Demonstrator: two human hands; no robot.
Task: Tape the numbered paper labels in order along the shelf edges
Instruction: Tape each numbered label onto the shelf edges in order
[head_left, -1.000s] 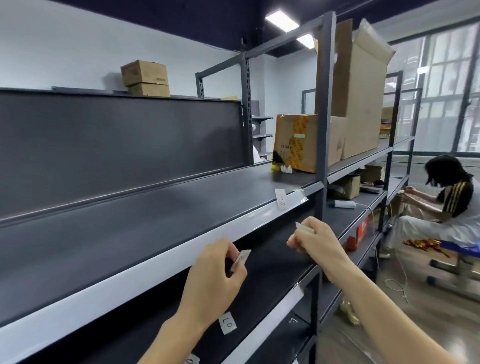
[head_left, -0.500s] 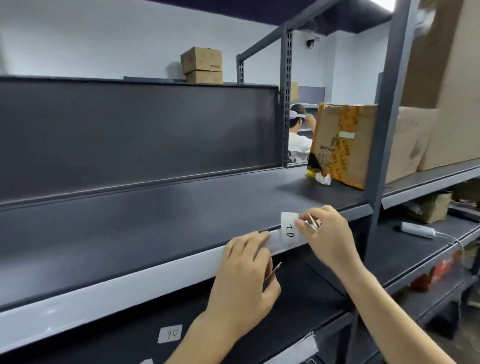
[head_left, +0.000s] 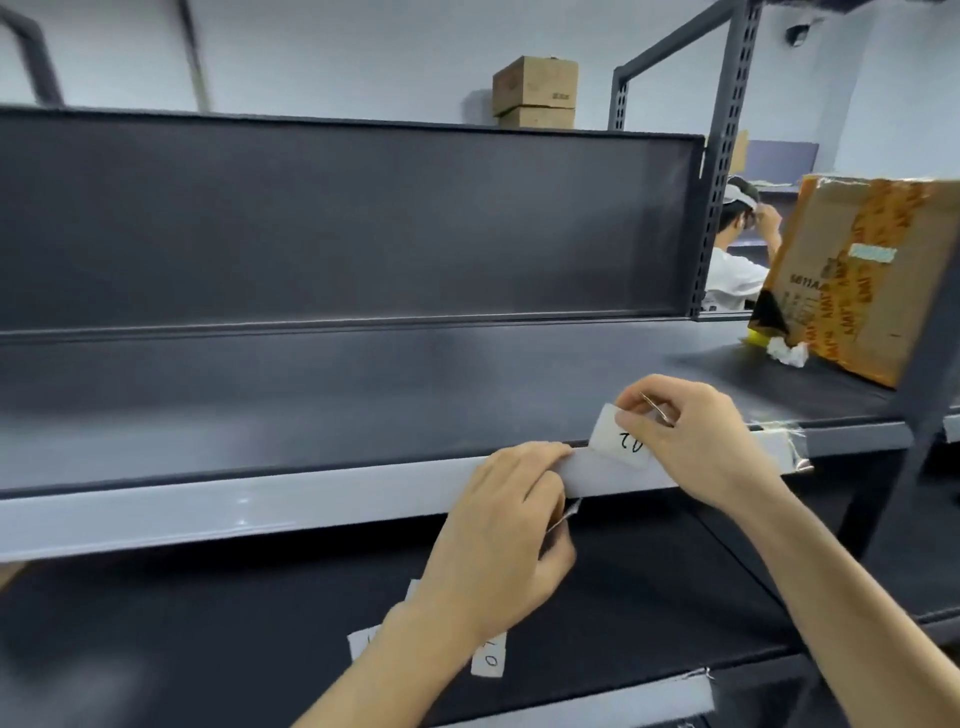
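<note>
A white paper label with handwritten digits sits on the pale front edge of the dark shelf. My right hand pinches the label's upper right part, with a thin strip held between its fingers. My left hand has its fingertips on the shelf edge just left of the label and holds a small paper piece under its curled fingers. Loose labels lie on the shelf below, partly hidden by my left arm. A strip of clear tape hangs on the edge to the right.
A taped cardboard box stands on the shelf at the right beside the grey upright post. Two small boxes sit on top of the back panel. A person in white is behind the rack.
My view has moved closer to the shelf edge. My right hand has taken hold of the label on the edge, and my left hand has come up to the edge beside it.
</note>
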